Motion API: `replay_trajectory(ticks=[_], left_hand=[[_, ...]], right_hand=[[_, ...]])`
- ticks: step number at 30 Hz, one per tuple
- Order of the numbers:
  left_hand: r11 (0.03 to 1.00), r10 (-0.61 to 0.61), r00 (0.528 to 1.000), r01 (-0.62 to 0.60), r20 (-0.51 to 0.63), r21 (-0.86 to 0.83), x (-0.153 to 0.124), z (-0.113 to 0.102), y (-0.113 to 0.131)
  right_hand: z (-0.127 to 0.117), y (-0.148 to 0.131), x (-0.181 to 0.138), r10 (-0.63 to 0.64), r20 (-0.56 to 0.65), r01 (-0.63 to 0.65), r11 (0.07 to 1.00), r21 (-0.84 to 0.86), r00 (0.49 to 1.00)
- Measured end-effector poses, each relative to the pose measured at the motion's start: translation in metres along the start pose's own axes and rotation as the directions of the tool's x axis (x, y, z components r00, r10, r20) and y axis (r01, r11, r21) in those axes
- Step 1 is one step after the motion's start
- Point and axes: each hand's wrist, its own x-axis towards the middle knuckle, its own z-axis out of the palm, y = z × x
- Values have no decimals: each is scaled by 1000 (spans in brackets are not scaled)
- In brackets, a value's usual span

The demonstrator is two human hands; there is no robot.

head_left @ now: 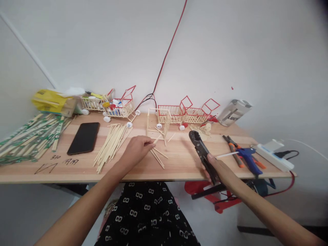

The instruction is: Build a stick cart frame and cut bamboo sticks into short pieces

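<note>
My left hand (139,147) is closed in a pinch on a short piece of wooden stick (157,139), over the middle of the table. In my right hand (217,167) are black crimping-type pliers (202,150), gripped by the handles with the head pointing up and away; whether their jaws are closed I cannot make out. A few loose sticks (158,160) lie just below my left hand. Behind it stands a bare stick frame (148,124), with short sticks around its base. Left of my left hand is a pile of thin wooden sticks (110,147).
Small stick carts (120,111) with white wheels line the wall, and red-trimmed ones (170,116) stand farther right. A phone (83,138) and wrapped chopsticks (33,136) lie left. At right are a blue glue gun (247,157), orange-handled pliers (237,155), a power strip (274,157) and a can (234,112).
</note>
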Motion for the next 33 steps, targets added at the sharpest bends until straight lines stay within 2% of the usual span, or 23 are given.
replay_trajectory(ticks=[3, 6, 10, 13, 16, 19, 21, 24, 28, 33], left_hand=[[961, 87, 996, -90, 23, 262, 1, 4, -11], [881, 225, 968, -252, 115, 401, 2, 12, -16], [753, 422, 878, -479, 228, 450, 7, 17, -16], [706, 484, 827, -562, 286, 430, 9, 18, -18], [703, 497, 818, -575, 289, 419, 10, 19, -20], [717, 483, 846, -530, 224, 453, 14, 18, -17], [705, 472, 857, -508, 207, 495, 21, 17, -11], [674, 475, 847, -525, 239, 519, 37, 17, -1], [708, 430, 879, -471, 207, 526, 53, 23, 3], [726, 425, 891, -441, 159, 528, 50, 30, 1]], right_hand=[[5, -1, 14, -35, -9, 36, 989, 145, 999], [13, -7, 31, -109, -17, 110, 968, 225, 994], [25, -19, 51, -156, -52, 165, 932, 323, 986], [32, -23, 60, -169, -76, 185, 903, 388, 983], [35, -23, 65, -158, -82, 178, 881, 438, 984], [35, -19, 66, -182, -90, 203, 852, 483, 979], [35, -16, 66, -208, -90, 225, 837, 499, 974], [35, -13, 66, -231, -83, 241, 840, 486, 969], [35, -11, 68, -237, -75, 244, 850, 468, 969], [35, -14, 67, -224, -76, 231, 830, 507, 972]])
